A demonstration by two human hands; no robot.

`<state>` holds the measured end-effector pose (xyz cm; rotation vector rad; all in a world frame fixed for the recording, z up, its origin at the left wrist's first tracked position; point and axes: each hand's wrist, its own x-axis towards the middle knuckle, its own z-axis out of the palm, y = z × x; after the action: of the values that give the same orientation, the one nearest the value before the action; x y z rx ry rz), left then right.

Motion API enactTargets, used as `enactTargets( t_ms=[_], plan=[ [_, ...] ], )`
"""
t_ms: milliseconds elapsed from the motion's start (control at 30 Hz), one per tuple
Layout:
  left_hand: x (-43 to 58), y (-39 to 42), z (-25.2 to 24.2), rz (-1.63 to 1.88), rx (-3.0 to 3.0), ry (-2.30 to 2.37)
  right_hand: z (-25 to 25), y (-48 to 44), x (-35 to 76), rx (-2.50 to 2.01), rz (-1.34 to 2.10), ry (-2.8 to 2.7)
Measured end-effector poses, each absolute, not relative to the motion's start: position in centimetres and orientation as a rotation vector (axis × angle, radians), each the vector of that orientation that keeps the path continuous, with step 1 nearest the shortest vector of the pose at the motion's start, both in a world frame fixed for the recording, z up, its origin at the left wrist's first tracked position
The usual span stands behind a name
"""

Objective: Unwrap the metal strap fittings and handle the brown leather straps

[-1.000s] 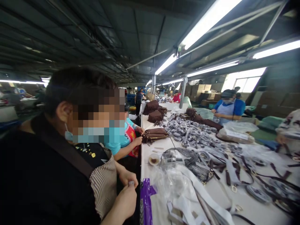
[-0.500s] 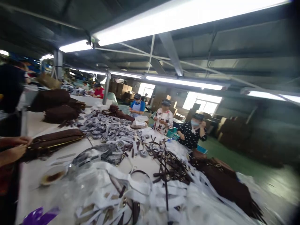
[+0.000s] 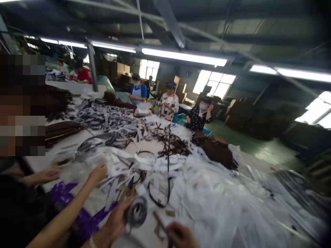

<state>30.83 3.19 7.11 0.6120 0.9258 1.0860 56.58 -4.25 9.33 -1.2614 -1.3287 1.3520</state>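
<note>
My left hand (image 3: 117, 218) is low in the view, fingers curled round a grey coiled strap in a clear wrapper (image 3: 137, 212), held just above the white table (image 3: 77, 137). My right hand (image 3: 181, 236) is at the bottom edge, blurred, closed on a thin dark strip (image 3: 159, 220) that I cannot make out. In front of both lie white paper strips and a dark looped strap (image 3: 159, 194). A co-worker on my left reaches a hand (image 3: 98, 172) into the white strips; their other hand (image 3: 48, 175) rests by a purple bag (image 3: 64, 194).
Crumpled clear plastic bags (image 3: 219, 199) cover the table's right side. Brown bags (image 3: 216, 151), dark straps (image 3: 170, 143) and several wrapped coils (image 3: 103, 115) lie further up the table. Three masked people (image 3: 168, 101) stand across it. A green floor aisle (image 3: 258, 148) runs on the right.
The view has swung right and down, from the co-worker on the left to the table's middle. My hands have come into view, and the co-worker's arm now reaches over the strips.
</note>
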Motion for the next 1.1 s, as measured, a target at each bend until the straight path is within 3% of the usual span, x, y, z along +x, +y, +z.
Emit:
enactTargets(
  t_ms=[300, 700, 933, 1100],
  plan=[
    [36.5, 0.7, 9.7, 1.085, 0.447, 0.58, 11.9, -6.9, 58.2, -1.361, 1.374, -1.238],
    [37.1, -1.1, 10.3, 1.128, 0.713, 0.778, 11.1, -8.1, 55.5, -1.482, 1.613, -1.454],
    [36.8, -1.1, 10.5, 1.127, 0.947, 0.843, 11.9, -6.7, 54.5, -1.44, 1.592, -1.333],
    [36.9, -0.8, 9.7, 1.115, 0.805, 0.785, 12.4, -6.7, 53.9, -1.38, 1.584, -1.288]
  ],
)
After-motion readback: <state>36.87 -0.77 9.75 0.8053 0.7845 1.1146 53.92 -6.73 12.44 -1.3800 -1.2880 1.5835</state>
